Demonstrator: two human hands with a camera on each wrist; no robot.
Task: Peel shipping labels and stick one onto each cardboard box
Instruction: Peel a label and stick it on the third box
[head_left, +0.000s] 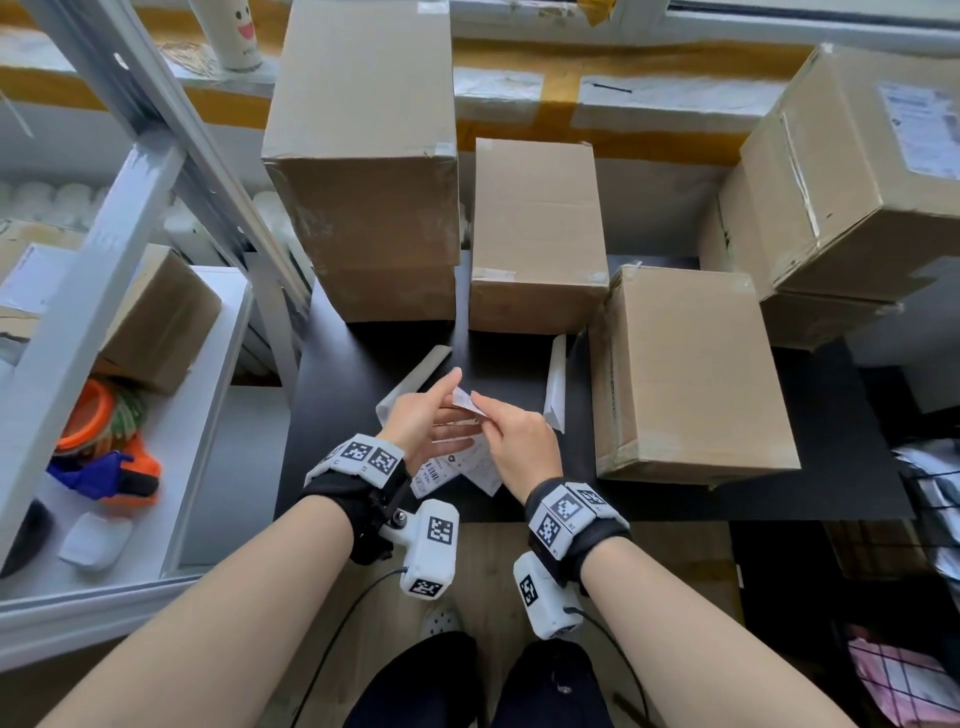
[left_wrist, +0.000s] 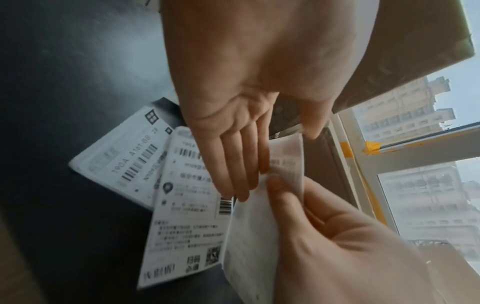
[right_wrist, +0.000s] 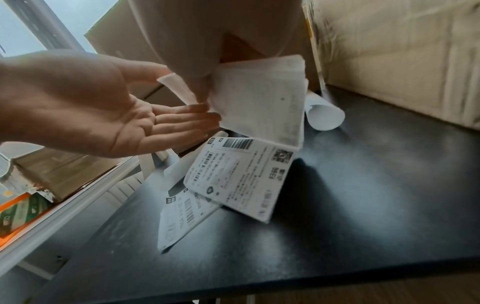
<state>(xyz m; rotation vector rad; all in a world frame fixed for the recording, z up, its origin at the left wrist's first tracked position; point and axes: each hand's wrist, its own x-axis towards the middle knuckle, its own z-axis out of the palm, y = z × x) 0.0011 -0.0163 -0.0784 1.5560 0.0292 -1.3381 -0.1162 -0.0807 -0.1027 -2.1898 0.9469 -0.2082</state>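
My right hand (head_left: 485, 410) pinches the top corner of a folded strip of white shipping labels (head_left: 457, 462) just above the black table (head_left: 343, 364). The strip hangs down with barcodes showing (left_wrist: 187, 205) (right_wrist: 239, 176). My left hand (head_left: 441, 410) is beside it with straight fingers (left_wrist: 233, 164), the fingertips against the paper's edge. Plain cardboard boxes stand behind: a tall box (head_left: 363, 156), a middle box (head_left: 535, 234) and a lower box (head_left: 685, 369) at the right. The stacked box (head_left: 841, 197) at far right carries a label (head_left: 924, 130).
Two curled pieces of white backing paper (head_left: 415, 384) (head_left: 556, 384) lie on the table behind my hands. A grey metal shelf (head_left: 208, 415) at the left holds a box (head_left: 156, 317) and an orange-blue tape dispenser (head_left: 114, 473). A wire basket (head_left: 935, 499) sits at the right.
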